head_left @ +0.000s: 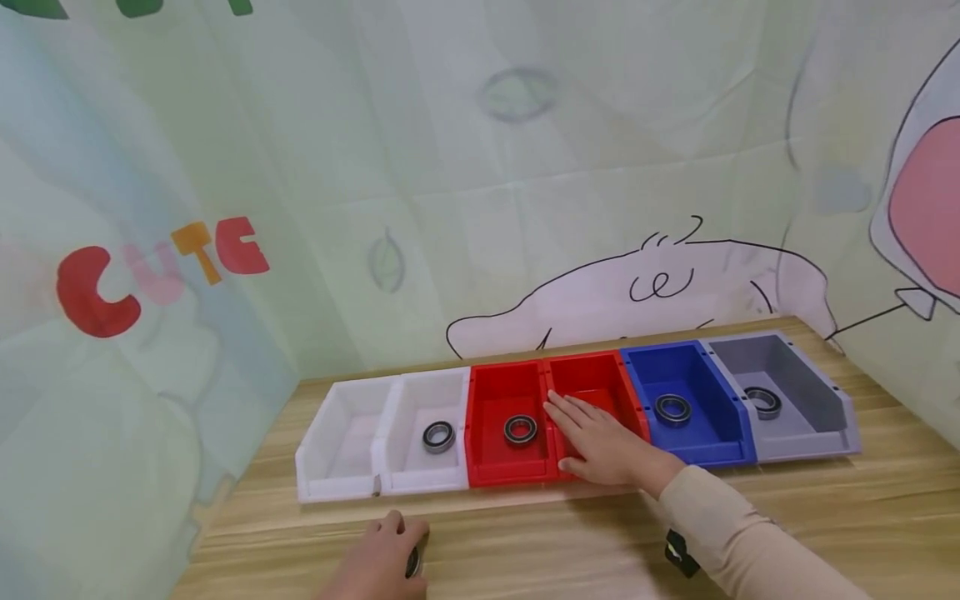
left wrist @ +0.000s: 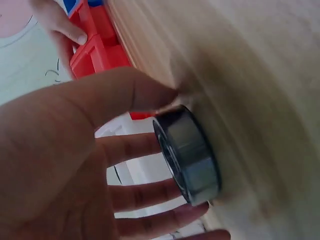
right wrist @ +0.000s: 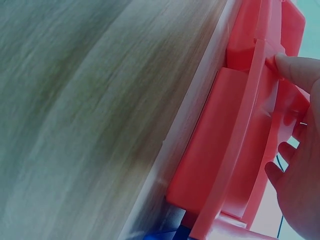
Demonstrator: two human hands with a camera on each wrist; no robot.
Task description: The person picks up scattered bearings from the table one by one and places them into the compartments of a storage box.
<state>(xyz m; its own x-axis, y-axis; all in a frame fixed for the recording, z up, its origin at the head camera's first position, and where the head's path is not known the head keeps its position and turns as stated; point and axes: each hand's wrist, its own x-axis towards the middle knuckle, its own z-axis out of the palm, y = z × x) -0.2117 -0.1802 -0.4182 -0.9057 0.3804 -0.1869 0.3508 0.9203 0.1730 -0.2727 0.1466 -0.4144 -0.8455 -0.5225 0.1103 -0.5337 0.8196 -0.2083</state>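
My left hand (head_left: pixel 378 557) is low over the front of the wooden table and grips a ball bearing (left wrist: pixel 192 152). In the left wrist view the thumb lies at one end of its steel rim and the fingers curl about the other side. My right hand (head_left: pixel 600 440) reaches over the right-hand red bin (head_left: pixel 592 375), fingers extended. Its thumb (right wrist: pixel 295 67) touches the wall between the two red bins. That hand hides much of the bin's inside. Another bearing (head_left: pixel 520 419) lies flat in the left-hand red bin (head_left: pixel 495 471).
Two white bins (head_left: pixel 337 487) adjoin the red ones on the left. A blue bin (head_left: pixel 712 454) and a grey bin (head_left: pixel 817 442) continue the row rightward. Single bearings lie in the right white, blue and grey bins. A small black object (head_left: pixel 681 554) is beside the right sleeve.
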